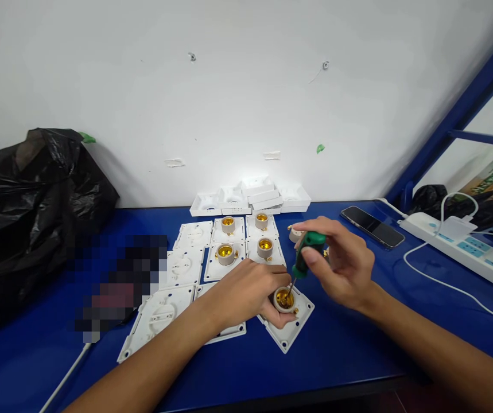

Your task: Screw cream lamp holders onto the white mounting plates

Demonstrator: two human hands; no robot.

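Note:
My right hand (340, 265) grips a green-handled screwdriver (305, 257), its thin shaft pointing down into the brass cup of a beige lamp socket (284, 299). That socket sits on a white square plate (290, 331) lying on the blue table. My left hand (246, 293) rests on the plate and pinches the socket's left side, holding it still. Behind my hands lie several more white plates, some carrying brass sockets (225, 253), others bare (160, 317).
A stack of white plastic parts (250, 199) stands against the wall. A phone (372, 226) lies at the right, beside a white power strip (461, 245) with cables. A black plastic bag (26, 206) fills the left. A blurred patch (119, 281) covers something on the table.

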